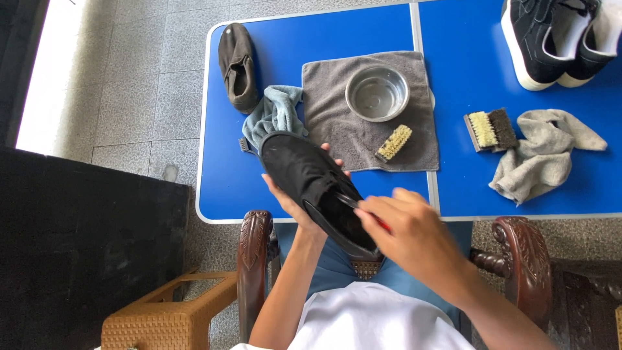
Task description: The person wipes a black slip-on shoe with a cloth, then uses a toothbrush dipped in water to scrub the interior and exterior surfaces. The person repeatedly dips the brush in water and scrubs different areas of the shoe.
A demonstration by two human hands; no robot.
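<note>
Right hand (408, 230) pinches a small tool inside the black shoe (317, 188). Left hand (291, 201) cups that shoe underneath, over the table (220, 194) edge. Loose hold might let it fall.

4 shoes (311, 188), 3 brushes (394, 142), 3 cloths (369, 110), 1 bowl (377, 93)

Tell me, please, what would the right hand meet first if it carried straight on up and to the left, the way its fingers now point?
Most likely the black shoe held by the left hand: the right hand already lies against the shoe's opening. Beyond the shoe, the line leads toward the light blue cloth, though depth is hard to judge.
</note>
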